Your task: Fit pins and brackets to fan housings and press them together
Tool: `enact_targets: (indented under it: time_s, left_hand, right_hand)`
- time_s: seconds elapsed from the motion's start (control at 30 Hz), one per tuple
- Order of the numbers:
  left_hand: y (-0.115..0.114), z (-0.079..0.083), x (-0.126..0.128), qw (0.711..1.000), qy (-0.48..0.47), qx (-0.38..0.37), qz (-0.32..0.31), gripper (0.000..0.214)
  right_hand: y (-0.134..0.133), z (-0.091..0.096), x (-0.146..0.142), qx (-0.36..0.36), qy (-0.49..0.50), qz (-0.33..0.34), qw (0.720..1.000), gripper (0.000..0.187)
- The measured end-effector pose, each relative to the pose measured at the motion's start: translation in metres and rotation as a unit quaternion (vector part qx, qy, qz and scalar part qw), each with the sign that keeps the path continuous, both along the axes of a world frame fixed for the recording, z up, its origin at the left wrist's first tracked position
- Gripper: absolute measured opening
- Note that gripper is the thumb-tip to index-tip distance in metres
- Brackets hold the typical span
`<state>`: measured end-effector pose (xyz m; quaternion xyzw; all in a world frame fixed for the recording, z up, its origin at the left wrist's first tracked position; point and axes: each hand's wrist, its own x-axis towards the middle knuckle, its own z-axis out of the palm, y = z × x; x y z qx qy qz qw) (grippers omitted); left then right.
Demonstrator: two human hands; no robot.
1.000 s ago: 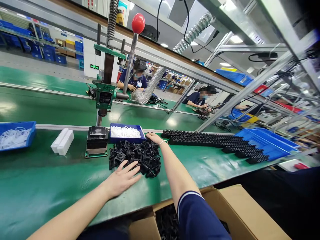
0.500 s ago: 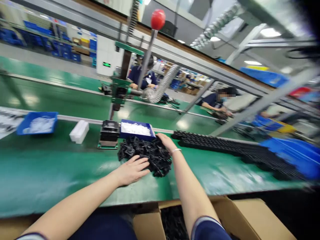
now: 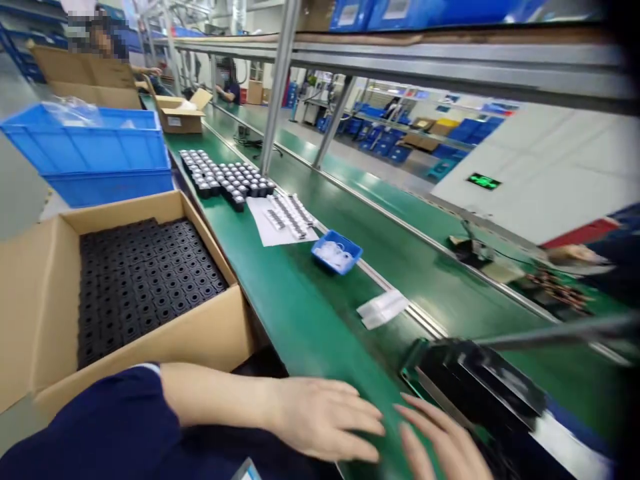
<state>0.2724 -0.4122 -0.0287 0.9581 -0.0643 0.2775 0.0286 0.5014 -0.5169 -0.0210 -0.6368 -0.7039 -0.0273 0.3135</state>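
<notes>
My left hand (image 3: 327,417) lies flat on the near edge of the green table (image 3: 300,313), fingers stretched out, holding nothing. My right hand (image 3: 445,445) is just to its right, fingers also extended and empty, its tips close to the black base of a press (image 3: 475,380), which is blurred. A navy sleeve covers my left upper arm at the bottom left.
An open cardboard box (image 3: 220,333) full of black parts stands at my left, with a blue crate (image 3: 95,150) behind it. Along the table lie rows of black parts (image 3: 225,177), a white sheet with small pieces (image 3: 285,220), a small blue tray (image 3: 337,251) and a white packet (image 3: 383,308). Other people work far off.
The view has swung sharply to the left. Both hands have left the pile of black parts and now rest near the table's front edge, close together.
</notes>
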Motion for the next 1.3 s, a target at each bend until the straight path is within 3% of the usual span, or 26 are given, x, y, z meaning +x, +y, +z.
enact_targets:
  time_s: [0.07,0.17,0.23,0.3,0.4,0.53,0.63,0.73,0.83,0.93,1.03,1.1,1.2,1.3]
  left_hand:
    - [0.022,-0.002,-0.044,0.988,-0.014,-0.1,0.115,0.031]
    - [0.037,-0.012,-0.104,0.932,-0.025,-0.192,0.306,0.032]
    - [0.038,-0.025,-0.137,0.888,0.004,-0.191,0.419,0.045]
    - [0.037,-0.043,-0.161,0.84,0.046,-0.164,0.515,0.073]
    - [0.041,-0.072,-0.183,0.781,0.092,-0.114,0.607,0.105]
    - [0.053,-0.098,-0.192,0.775,0.115,-0.065,0.618,0.092]
    - [0.056,-0.101,-0.194,0.776,0.12,-0.063,0.616,0.091]
    - [0.058,-0.087,-0.199,0.806,0.133,-0.098,0.569,0.098]
    - [0.076,-0.057,-0.211,0.843,0.131,-0.125,0.506,0.092]
    - [0.13,-0.024,-0.228,0.841,0.085,-0.119,0.521,0.07]
    - [0.217,0.0,-0.248,0.809,0.011,-0.118,0.575,0.061]
    - [0.283,0.011,-0.26,0.778,-0.016,-0.129,0.615,0.057]
    - [0.372,0.023,-0.272,0.698,-0.005,-0.164,0.697,0.062]
    - [0.439,0.032,-0.274,0.664,-0.003,-0.181,0.725,0.066]
  right_hand:
    - [0.025,-0.02,-0.034,-0.015,-0.022,0.073,0.997,0.027]
    - [0.073,-0.051,-0.089,-0.015,-0.075,0.125,0.989,0.035]
    - [0.101,-0.062,-0.119,-0.007,-0.122,0.155,0.98,0.043]
    - [0.124,-0.065,-0.142,0.001,-0.156,0.182,0.971,0.048]
    - [0.153,-0.059,-0.167,0.016,-0.176,0.212,0.961,0.046]
    - [0.189,-0.05,-0.193,-0.004,-0.158,0.233,0.96,0.043]
    - [0.213,-0.047,-0.21,-0.018,-0.114,0.24,0.964,0.042]
    - [0.234,-0.049,-0.222,-0.016,-0.069,0.234,0.97,0.039]
    - [0.255,-0.053,-0.231,-0.014,-0.039,0.231,0.972,0.038]
    - [0.28,-0.055,-0.24,-0.011,-0.019,0.223,0.974,0.036]
    - [0.308,-0.056,-0.249,-0.005,-0.012,0.214,0.977,0.036]
    - [0.323,-0.055,-0.255,-0.002,-0.013,0.212,0.977,0.036]
    - [0.336,-0.057,-0.26,0.001,0.0,0.203,0.979,0.035]
    - [0.34,-0.06,-0.261,0.004,0.016,0.198,0.98,0.037]
